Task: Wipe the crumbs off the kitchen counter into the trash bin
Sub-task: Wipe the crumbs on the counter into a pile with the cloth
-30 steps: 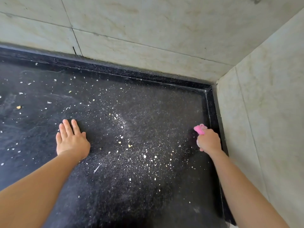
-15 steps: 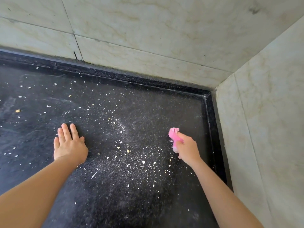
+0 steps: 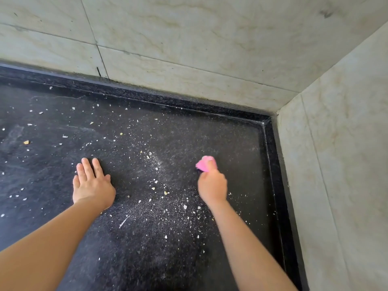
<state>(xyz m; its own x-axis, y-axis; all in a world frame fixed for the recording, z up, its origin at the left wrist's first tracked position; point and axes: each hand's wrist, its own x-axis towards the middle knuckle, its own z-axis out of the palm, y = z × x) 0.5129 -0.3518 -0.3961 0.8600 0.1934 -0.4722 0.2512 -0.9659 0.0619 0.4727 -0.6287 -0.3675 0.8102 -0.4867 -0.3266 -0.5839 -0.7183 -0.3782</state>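
The black stone counter (image 3: pixel 241 139) is strewn with pale crumbs (image 3: pixel 168 198) and fine dust, thickest between my two hands. My right hand (image 3: pixel 212 185) is closed around a pink cloth (image 3: pixel 204 163), which sticks out past the fingers and presses on the counter right of the crumb patch. My left hand (image 3: pixel 92 183) lies flat on the counter with fingers together, palm down, holding nothing. More scattered crumbs (image 3: pixel 26 142) lie at the far left. No trash bin is in view.
Beige marble wall tiles (image 3: pixel 189 49) rise behind the counter and on the right side (image 3: pixel 346 164), meeting in a corner. A raised black rim (image 3: pixel 275 185) runs along the back and right edges of the counter.
My right hand with the pink cloth has swept leftward from the right rim toward the crumb patch. The left hand has stayed flat in place.
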